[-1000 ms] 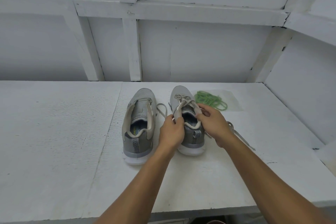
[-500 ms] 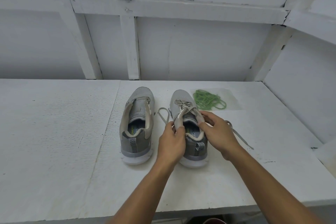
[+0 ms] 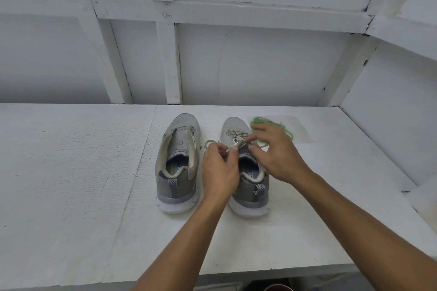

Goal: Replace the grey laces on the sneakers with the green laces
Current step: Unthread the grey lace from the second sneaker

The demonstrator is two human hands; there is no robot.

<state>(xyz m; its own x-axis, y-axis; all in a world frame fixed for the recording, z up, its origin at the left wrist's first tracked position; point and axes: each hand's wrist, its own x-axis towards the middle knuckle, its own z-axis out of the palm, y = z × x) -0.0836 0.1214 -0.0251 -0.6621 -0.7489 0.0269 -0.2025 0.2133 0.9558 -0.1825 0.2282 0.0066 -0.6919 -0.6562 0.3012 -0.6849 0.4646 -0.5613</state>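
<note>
Two grey sneakers stand side by side on the white table (image 3: 71,172), heels toward me. The left sneaker (image 3: 178,163) has no lace in it. The right sneaker (image 3: 248,186) still carries a grey lace (image 3: 236,136) across its front eyelets. My left hand (image 3: 220,170) pinches the grey lace at the shoe's left side, where a loop of it hangs out. My right hand (image 3: 276,151) hovers over the tongue, thumb and forefinger pinching the lace near the top eyelets. The green laces (image 3: 287,131) lie in a pile behind my right hand, partly hidden.
A clear plastic sheet (image 3: 298,123) lies under the green laces. White walls with wooden beams close the table at the back and right. The table's front edge runs just below my forearms.
Both hands have moved forward from the shoe's collar to the lacing. My right hand has lifted over the tongue, hiding part of the green laces. The camera has come closer.
</note>
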